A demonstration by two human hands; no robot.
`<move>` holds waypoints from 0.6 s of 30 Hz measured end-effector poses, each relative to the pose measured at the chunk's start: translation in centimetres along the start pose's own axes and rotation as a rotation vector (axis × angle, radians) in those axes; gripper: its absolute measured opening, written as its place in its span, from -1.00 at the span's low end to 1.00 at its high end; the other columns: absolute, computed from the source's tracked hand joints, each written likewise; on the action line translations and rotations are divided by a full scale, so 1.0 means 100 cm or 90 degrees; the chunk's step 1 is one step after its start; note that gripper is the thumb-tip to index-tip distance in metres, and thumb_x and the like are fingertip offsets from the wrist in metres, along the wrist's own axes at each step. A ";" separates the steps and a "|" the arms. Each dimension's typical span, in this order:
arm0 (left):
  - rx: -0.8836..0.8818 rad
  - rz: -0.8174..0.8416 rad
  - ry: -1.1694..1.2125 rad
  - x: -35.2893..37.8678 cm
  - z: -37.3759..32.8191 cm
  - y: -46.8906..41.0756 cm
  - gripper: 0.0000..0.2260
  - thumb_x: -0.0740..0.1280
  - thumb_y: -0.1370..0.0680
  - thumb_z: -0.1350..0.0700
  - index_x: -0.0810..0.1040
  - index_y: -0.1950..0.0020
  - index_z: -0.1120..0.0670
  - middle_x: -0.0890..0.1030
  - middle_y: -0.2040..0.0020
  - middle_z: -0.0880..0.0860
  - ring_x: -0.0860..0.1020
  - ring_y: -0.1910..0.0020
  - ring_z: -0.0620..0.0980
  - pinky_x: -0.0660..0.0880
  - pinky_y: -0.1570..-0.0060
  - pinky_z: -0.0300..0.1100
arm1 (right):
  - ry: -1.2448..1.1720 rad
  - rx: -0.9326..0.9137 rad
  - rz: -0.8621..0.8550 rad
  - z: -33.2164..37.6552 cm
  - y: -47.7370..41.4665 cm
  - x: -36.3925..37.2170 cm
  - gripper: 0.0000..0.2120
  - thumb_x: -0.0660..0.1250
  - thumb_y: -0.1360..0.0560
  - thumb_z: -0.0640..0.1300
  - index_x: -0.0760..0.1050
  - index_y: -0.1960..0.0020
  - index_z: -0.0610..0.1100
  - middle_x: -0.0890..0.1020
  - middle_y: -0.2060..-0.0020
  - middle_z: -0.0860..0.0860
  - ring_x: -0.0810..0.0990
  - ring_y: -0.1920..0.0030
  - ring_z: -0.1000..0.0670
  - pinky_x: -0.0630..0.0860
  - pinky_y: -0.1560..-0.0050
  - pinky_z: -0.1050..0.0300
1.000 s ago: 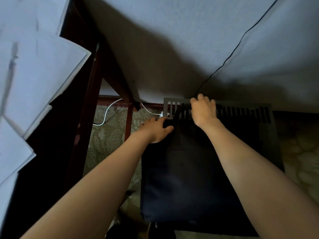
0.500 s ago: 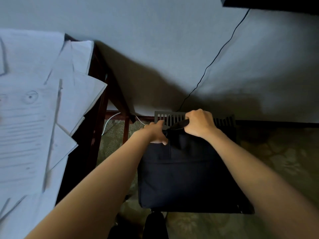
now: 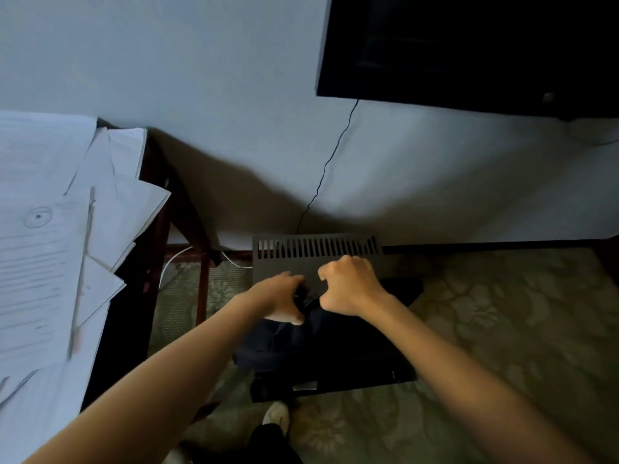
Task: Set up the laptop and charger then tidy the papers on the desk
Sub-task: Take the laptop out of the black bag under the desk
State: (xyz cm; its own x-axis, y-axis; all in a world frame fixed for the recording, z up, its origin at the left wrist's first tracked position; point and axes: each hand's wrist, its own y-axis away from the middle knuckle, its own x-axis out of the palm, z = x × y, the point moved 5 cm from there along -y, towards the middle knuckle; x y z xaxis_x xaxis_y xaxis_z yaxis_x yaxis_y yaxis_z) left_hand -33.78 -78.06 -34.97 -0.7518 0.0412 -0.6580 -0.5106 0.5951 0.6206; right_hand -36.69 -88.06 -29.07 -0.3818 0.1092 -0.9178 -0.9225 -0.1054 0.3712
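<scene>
Dark bag (image 3: 330, 349) sits on the carpet (image 3: 485, 329), about 6 o'clock from the wall vent (image 3: 315, 249) and touching its lower edge. Both hands are at the bag's top. Left hand (image 3: 281, 301) has its fingers curled round a dark bit of the opening, thumb down. Right hand (image 3: 348, 286) is a tight fist with bag fabric bunched up into it at 7 o'clock. Hands are just beside each other. Papers (image 3: 40, 246) lie fanned untidily on the tabletop (image 3: 134, 296) at 9 o'clock, with a pencil (image 3: 82, 272) on top. Black cable (image 3: 321, 175) runs down the wall to the vent. Dark screen (image 3: 469, 45) is at 1 o'clock. Laptop and charger aren't visible.
</scene>
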 end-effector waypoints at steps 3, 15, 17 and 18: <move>0.012 -0.027 -0.020 -0.003 -0.013 0.009 -0.66 0.38 -0.43 0.07 0.38 -0.13 0.11 0.37 -0.14 0.10 0.45 -0.02 0.13 0.42 0.07 -0.08 | 0.019 -0.003 -0.026 0.001 0.012 -0.007 -0.69 0.26 -0.36 -0.21 0.14 0.42 -0.10 0.26 0.47 -0.01 0.20 0.45 0.00 0.09 0.45 0.21; 0.039 -0.047 -0.080 0.007 -0.023 0.010 -0.49 0.34 -0.50 0.02 0.24 -0.38 0.07 0.34 -0.32 0.14 0.34 -0.30 0.18 0.33 -0.27 0.08 | -0.013 0.058 -0.080 -0.025 0.026 0.009 -0.75 0.27 -0.39 -0.20 0.25 0.39 -0.11 0.32 0.47 0.01 0.26 0.45 0.02 0.14 0.45 0.21; 0.037 -0.043 -0.030 0.009 -0.018 0.012 -0.51 0.33 -0.50 -0.01 0.25 -0.37 0.02 0.35 -0.31 0.11 0.34 -0.30 0.16 0.32 -0.29 0.08 | -0.009 0.043 -0.075 -0.026 0.027 0.010 -0.76 0.27 -0.40 -0.21 0.26 0.38 -0.11 0.34 0.46 0.00 0.31 0.42 -0.02 0.18 0.44 0.21; 0.035 -0.042 0.000 0.009 -0.014 0.013 -0.52 0.33 -0.50 -0.03 0.25 -0.36 0.00 0.36 -0.31 0.10 0.35 -0.30 0.15 0.32 -0.29 0.09 | -0.014 0.036 -0.072 -0.027 0.027 0.011 -0.78 0.26 -0.40 -0.22 0.28 0.37 -0.12 0.36 0.45 -0.01 0.34 0.40 -0.05 0.19 0.43 0.21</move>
State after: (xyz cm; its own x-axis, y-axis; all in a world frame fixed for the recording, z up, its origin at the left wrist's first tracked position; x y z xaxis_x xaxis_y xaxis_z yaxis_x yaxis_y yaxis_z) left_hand -35.71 -78.35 -34.18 -0.7173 -0.0002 -0.6967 -0.5358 0.6394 0.5514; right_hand -39.44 -90.88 -29.45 -0.2753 0.1382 -0.9514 -0.9614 -0.0350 0.2731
